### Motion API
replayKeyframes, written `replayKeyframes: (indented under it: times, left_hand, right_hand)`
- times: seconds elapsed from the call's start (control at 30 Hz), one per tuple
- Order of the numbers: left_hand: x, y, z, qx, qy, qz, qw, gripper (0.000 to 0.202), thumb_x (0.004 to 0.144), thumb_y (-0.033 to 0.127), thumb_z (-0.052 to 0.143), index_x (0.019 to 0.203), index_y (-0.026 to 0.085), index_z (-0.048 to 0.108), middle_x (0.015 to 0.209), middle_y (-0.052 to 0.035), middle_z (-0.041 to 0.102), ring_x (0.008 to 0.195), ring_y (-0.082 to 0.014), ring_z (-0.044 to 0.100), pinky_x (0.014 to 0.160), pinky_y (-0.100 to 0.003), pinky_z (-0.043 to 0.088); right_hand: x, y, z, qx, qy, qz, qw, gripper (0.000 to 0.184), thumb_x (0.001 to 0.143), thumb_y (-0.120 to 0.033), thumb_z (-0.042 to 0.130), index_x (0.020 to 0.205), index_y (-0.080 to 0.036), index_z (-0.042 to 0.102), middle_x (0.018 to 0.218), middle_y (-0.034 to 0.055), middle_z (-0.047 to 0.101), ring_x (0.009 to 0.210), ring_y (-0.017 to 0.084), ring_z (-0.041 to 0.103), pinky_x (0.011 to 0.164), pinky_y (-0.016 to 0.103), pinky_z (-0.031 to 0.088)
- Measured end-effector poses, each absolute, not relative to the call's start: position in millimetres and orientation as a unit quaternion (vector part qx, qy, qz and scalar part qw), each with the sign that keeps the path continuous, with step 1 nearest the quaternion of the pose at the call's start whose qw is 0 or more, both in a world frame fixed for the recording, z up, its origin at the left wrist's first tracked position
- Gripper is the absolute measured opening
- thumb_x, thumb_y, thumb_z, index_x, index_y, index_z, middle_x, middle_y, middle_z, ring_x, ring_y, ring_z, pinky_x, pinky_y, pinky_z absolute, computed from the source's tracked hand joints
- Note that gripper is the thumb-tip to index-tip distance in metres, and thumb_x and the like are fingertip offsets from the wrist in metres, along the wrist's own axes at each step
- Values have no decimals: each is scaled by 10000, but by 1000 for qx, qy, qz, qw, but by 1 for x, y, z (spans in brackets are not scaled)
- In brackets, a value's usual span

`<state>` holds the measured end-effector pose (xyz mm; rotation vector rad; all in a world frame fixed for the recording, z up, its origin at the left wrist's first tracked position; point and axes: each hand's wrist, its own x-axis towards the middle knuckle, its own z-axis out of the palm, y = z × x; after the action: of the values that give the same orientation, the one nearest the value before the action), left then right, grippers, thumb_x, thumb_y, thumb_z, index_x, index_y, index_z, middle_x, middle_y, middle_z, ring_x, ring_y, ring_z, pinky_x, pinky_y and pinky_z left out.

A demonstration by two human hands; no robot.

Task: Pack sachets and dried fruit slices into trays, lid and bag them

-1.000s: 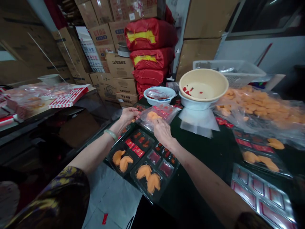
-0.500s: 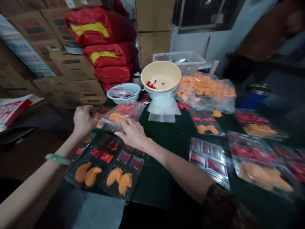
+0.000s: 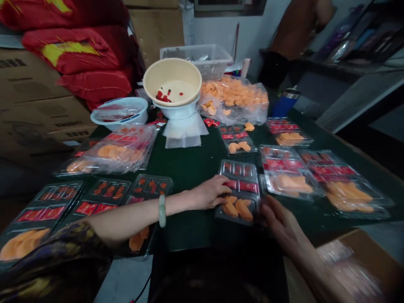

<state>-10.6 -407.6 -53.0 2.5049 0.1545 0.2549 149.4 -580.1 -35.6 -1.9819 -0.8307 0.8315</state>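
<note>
A clear plastic tray rests on the dark green tabletop in front of me, with orange pieces in its near part, red packets across the middle and small dark red bits at the far end. My left hand, below a pale green bangle, has its fingers curled on the tray's left side. At the right side my right hand pinches the edge, slightly blurred. Similar filled trays lie to the left, partly under my left forearm. Others are stacked at right.
Behind stand a cream basin with a few red bits, a light blue bowl and a bag of orange pieces. Bagged trays lie at left. An open carton sits low at right. Another person stands beyond the table.
My view has swung right. Both hands have left the bagged trays at left and come to the middle right, where they now hold the sides of a filled tray.
</note>
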Motion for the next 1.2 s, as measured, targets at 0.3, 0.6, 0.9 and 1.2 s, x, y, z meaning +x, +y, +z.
replayKeyframes:
  times: [0.3,0.6,0.9,1.2]
  left_hand:
    - [-23,-401,-50,913,85,166,363,199,810,211,572,989,148,633,1181,-114,547,1079,-182,529,926,-297,421]
    - [-37,-257,-36,931,358,69,22,161,728,61,510,852,49,611,978,-208,576,991,-296,494,873,-434,363]
    - [-38,-195,-25,921,340,93,168,284,682,222,619,465,163,445,482,8,406,517,-118,393,533,-261,332]
    - [-36,-180,-21,890,336,108,288,96,629,151,579,539,122,588,469,-5,503,445,-94,400,464,-228,313]
  right_hand:
    - [139,-525,-39,-629,-94,527,564,163,673,-263,672,773,-174,580,598,9,652,515,146,605,458,227,462]
    - [147,-525,-33,-613,-78,583,528,305,613,-340,735,804,-173,565,693,54,699,657,233,681,526,275,518]
    - [152,-524,-45,-587,-127,619,506,284,679,-426,705,764,-193,567,757,38,700,700,211,672,576,258,512]
    - [153,-524,-44,-571,-118,637,505,402,667,-425,717,977,-210,579,716,29,686,607,181,654,554,255,498]
